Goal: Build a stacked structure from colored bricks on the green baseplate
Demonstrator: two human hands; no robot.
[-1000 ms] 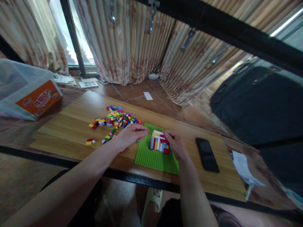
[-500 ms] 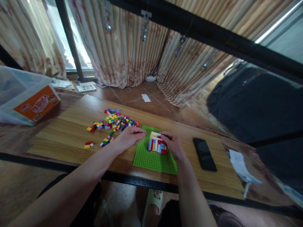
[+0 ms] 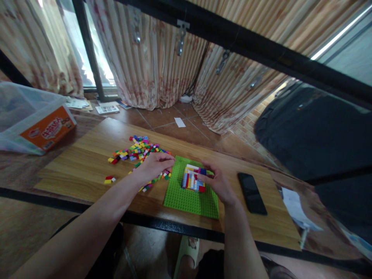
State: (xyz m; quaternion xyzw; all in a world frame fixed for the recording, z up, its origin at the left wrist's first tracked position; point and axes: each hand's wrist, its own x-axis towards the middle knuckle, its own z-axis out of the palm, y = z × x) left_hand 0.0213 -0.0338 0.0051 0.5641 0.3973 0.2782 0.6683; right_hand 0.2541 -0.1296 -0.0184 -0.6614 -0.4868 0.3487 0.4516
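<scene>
A block build of small toy bricks, with red, white, yellow and light blue strips, sits on the green baseplate. My right hand is at the build's right side, thumb and fingers apart, the thumb tip over its edge. Between them a dark blue brick shows on the build's far right corner. My left hand hovers beside the baseplate's left edge, its fingertips pinched together; whatever is between them, if anything, is too small to make out. Loose bricks lie scattered under and beyond this hand.
A black phone lies on the wooden table to the right. At the far left stands a clear plastic bin with an orange label. Papers are past the table's right end. A dark metal bar crosses above.
My left hand has shifted left, away from the build toward the loose bricks. My right hand's fingers have spread and moved slightly right, uncovering the dark blue brick.
</scene>
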